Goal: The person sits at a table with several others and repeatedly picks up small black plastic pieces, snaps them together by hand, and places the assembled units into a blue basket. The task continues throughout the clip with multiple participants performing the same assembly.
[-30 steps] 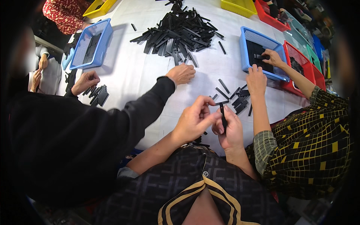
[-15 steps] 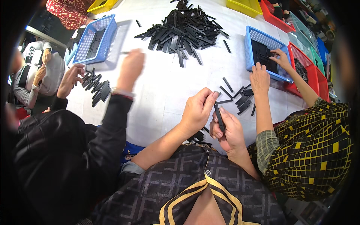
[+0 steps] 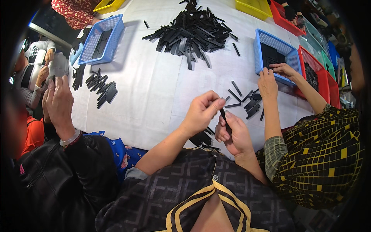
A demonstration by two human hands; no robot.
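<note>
Above the table's near edge, I hold a slim black strip (image 3: 223, 114) at a slant. Its upper end is pinched between the thumb and fingers of my left hand (image 3: 203, 114). My right hand (image 3: 236, 135) is closed around the lower part, its thumb lying along the strip. Close by my wrists, partly hidden behind my hands and shirt, lie several more black strips (image 3: 201, 139). Beyond my right hand is a small loose group of black strips (image 3: 253, 104). A large heap of such strips (image 3: 189, 34) covers the far middle of the white table (image 3: 154, 96).
At left, a co-worker's hands (image 3: 60, 102) are raised together near spread strips (image 3: 102, 89) and a blue basket (image 3: 116, 34). Another co-worker's hands (image 3: 268, 85) reach to a blue basket (image 3: 258, 50) at right. Red bins (image 3: 330, 87) and a yellow bin (image 3: 253, 9) stand beyond.
My hands stay nearly in place, with the strip turned slightly between them. The left co-worker's hands have drawn back from the table and come together. The right co-worker's far hand has shifted at the basket.
</note>
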